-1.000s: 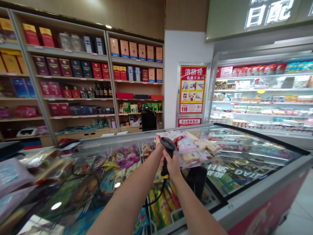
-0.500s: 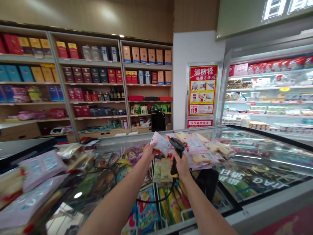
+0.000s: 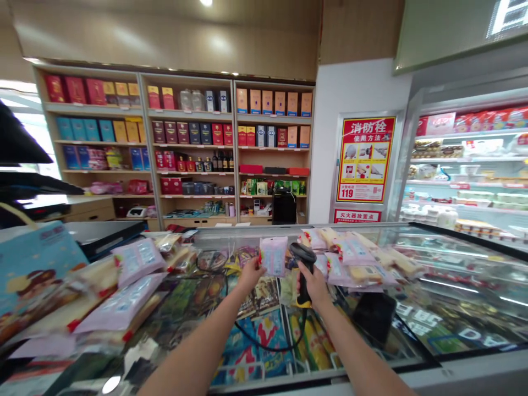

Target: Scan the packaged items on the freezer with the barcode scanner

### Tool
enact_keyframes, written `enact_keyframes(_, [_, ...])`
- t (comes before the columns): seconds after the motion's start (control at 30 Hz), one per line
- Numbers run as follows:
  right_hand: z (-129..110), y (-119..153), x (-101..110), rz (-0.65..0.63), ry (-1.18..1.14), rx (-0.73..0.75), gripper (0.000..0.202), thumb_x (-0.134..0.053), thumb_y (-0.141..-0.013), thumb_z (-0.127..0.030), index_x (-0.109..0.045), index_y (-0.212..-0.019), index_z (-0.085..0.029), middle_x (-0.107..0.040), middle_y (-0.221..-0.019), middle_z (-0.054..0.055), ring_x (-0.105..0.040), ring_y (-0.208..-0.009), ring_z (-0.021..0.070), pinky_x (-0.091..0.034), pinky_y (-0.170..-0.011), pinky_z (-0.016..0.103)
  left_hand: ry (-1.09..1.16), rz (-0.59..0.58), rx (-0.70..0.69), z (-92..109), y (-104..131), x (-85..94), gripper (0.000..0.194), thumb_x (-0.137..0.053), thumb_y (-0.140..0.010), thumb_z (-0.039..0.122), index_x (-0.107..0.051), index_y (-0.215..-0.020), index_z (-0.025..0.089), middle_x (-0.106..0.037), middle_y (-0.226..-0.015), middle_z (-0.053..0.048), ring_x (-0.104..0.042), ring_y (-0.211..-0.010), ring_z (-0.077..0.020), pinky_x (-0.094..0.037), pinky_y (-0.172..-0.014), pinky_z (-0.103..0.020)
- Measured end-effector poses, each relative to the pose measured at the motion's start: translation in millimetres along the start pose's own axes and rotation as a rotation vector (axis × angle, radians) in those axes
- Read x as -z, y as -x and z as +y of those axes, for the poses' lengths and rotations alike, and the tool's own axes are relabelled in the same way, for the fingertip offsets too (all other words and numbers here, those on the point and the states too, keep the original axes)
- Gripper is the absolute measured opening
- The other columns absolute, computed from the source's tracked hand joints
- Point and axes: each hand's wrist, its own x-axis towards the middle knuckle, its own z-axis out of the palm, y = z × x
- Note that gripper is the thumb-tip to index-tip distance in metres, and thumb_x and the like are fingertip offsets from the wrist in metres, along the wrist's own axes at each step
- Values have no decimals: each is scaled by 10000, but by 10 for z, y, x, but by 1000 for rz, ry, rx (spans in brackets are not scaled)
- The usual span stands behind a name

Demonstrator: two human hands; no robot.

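Pinched by its left edge, a pale pink food packet (image 3: 274, 256) stands upright in my left hand (image 3: 251, 275), its blue-printed side towards me. My right hand (image 3: 313, 283) is wrapped round the handle of a black and yellow barcode scanner (image 3: 303, 254), whose head is close to the packet's right side. A black cable (image 3: 270, 348) loops from the scanner's base over the freezer glass. Just right of the scanner lies a pile of similar pink packets (image 3: 355, 250) and wrapped bread. More pink packets (image 3: 124, 302) lie on the left.
Under my arms is a glass-topped chest freezer (image 3: 429, 360) with bagged goods inside. A dark flat device (image 3: 374, 316) rests on the glass. At the left stands a blue printed bag (image 3: 33, 264). Shelves of boxes (image 3: 192, 113) and a lit fridge (image 3: 474, 170) are behind.
The view has swung left. My left hand has turned the pink packet from tilted to upright, with its printed side facing me. The scanner remains in my right hand.
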Motion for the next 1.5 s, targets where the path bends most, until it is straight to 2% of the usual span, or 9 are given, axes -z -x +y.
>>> enact_keyframes(0.1, [-1, -44, -96, -42, 26, -19, 486, -777, -610, -604, -510, -714, -211, -537, -504, -57, -484, -367, 113, -429, -349, 243, 135, 67, 41, -63, -44, 28, 123, -675, -581, 137, -632, -693, 163, -701, -677, -18, -653, -668, -183, -516, -681, -292])
enact_keyframes(0.27, [22, -13, -306, -148, 68, -148, 398, -759, -688, -538, -536, -711, -208, -548, -512, -34, -494, -384, 121, -430, -367, 256, 145, 272, 118, -123, -68, 130, 121, -713, -595, 156, -665, -706, 154, -701, -664, -30, -682, -687, -207, -522, -648, -292])
enact_keyframes(0.4, [102, 92, -330, -182, 123, -199, 364, -733, -733, -516, -533, -703, -212, -542, -500, -22, -459, -357, 116, -382, -346, 249, 211, 394, 137, -91, -69, 157, 135, -703, -583, 86, -657, -696, 145, -716, -687, -45, -694, -702, -199, -533, -690, -288])
enact_keyframes(0.63, [96, 115, -163, -174, 152, -222, 355, -727, -730, -501, -510, -755, -221, -551, -543, -38, -482, -382, 120, -408, -359, 250, 211, 365, 106, 24, -41, 105, 157, -697, -568, 51, -675, -693, 144, -731, -698, -46, -711, -739, -216, -554, -743, -315])
enact_keyframes(0.97, [147, 104, -163, -254, 210, -226, 392, -721, -723, -528, -464, -729, -233, -534, -525, -49, -480, -361, 119, -395, -349, 248, 125, 343, 27, 91, 18, 77, 166, -671, -599, 70, -694, -745, 147, -756, -764, -52, -711, -752, -211, -555, -756, -322])
enact_keyframes(1.17, [141, 102, -166, -230, 237, -248, 375, -697, -727, -525, -463, -713, -232, -533, -522, -45, -479, -360, 124, -403, -352, 253, 158, 346, 38, 111, 28, 57, 185, -683, -585, 55, -689, -749, 141, -753, -782, -63, -714, -763, -226, -554, -778, -350])
enact_keyframes(1.5, [119, 137, -214, -204, 187, -266, 364, -730, -715, -526, -526, -752, -227, -544, -527, -32, -477, -385, 130, -390, -365, 257, 189, 358, 60, 73, 1, 79, 205, -682, -569, 39, -683, -744, 146, -748, -740, -37, -707, -737, -205, -544, -742, -306])
